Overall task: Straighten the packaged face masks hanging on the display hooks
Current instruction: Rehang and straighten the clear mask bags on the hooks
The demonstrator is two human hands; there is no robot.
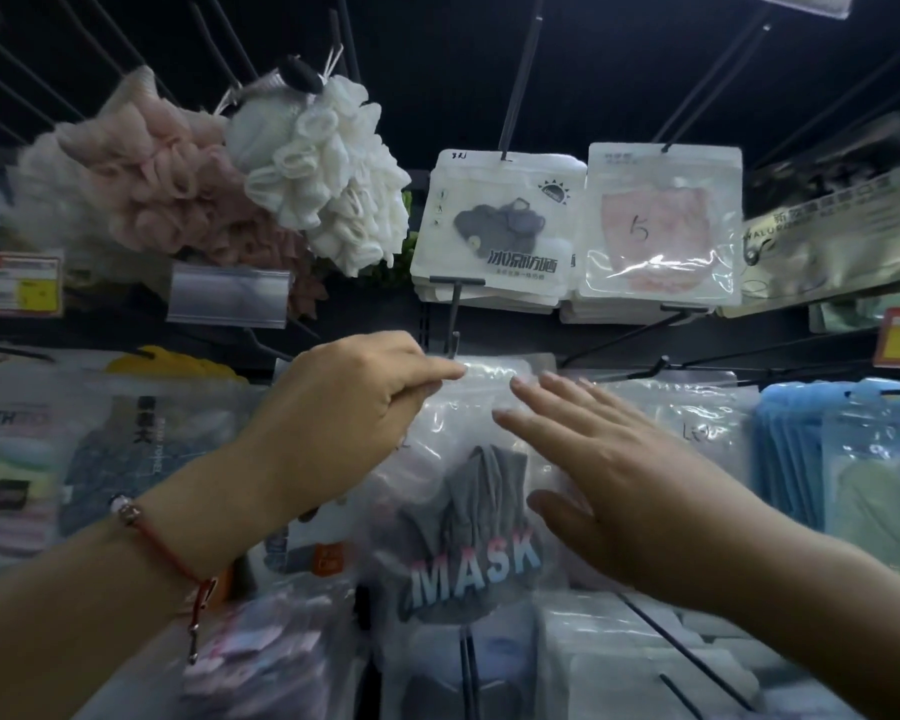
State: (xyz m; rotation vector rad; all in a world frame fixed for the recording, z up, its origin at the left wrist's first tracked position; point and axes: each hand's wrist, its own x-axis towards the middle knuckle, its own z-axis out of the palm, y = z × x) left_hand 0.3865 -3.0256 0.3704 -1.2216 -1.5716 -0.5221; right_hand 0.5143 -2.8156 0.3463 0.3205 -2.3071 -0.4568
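We pinch the top edge of the grey mask packet point(468, 511) with our left hand point(349, 407), beneath its hook point(455, 340). Our right hand point(593, 470) lies flat, fingers straight, against its front.

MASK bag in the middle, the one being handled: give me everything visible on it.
The MASK bag is a clear, crinkly plastic pouch holding a folded grey fabric mask, with "MASK" printed across the lower front in pink-to-blue letters. It hangs at the front of its row, its top edge just below a black hook. The left hand pinches its top edge; the right hand lies flat, fingers straight, on its right side.
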